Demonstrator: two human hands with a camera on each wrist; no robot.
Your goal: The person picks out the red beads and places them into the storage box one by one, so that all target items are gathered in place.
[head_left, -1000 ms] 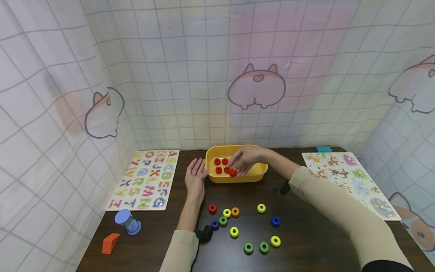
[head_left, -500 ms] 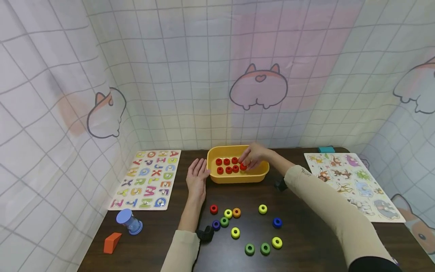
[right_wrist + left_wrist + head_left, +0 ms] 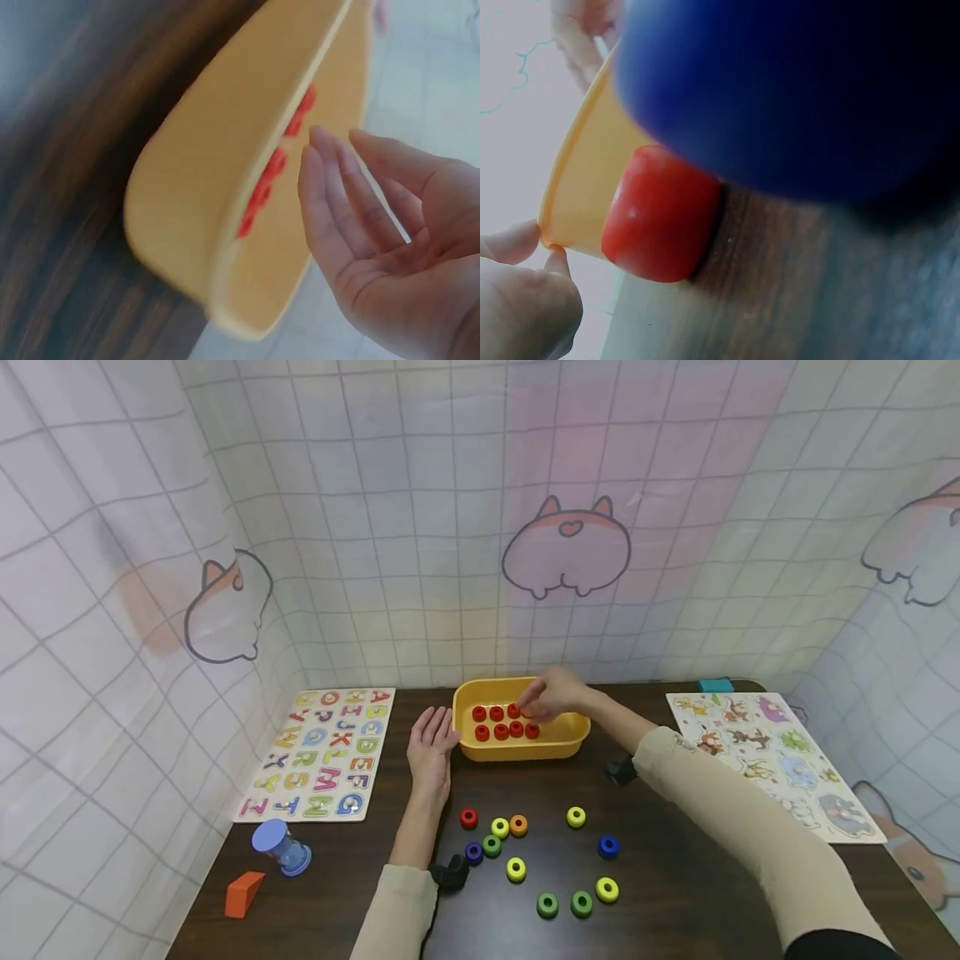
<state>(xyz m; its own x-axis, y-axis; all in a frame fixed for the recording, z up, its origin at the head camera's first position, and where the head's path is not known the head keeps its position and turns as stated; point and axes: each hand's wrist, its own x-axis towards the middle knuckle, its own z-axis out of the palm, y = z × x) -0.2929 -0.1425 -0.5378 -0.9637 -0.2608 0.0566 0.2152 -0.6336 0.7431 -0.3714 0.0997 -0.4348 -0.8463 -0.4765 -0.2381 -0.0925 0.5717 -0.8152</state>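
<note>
A yellow plastic tray (image 3: 517,752) stands at the back of the table, with several red rings (image 3: 501,732) in two rows on its floor. At its left end, my left hand (image 3: 431,760) holds the rim; the left wrist view shows thumb and finger (image 3: 558,259) pinching the tray's corner. Over the tray's right half is my right hand (image 3: 557,695), its fingers loosely bent. Nothing shows between thumb and fingers in the right wrist view (image 3: 382,210). That hand partly covers a red ring in the back row.
Several loose rings lie in front: a red ring (image 3: 468,818), an orange ring (image 3: 518,826), yellow, green and blue ones. A letter puzzle (image 3: 322,752) lies left, an animal puzzle (image 3: 772,760) right. A blue hourglass-shaped piece (image 3: 282,847) and an orange block (image 3: 243,894) are front left.
My right hand has moved rightward along the tray and lifted off a red ring, which now rests at the front row's right end. More rings show. The left hand stays put.
</note>
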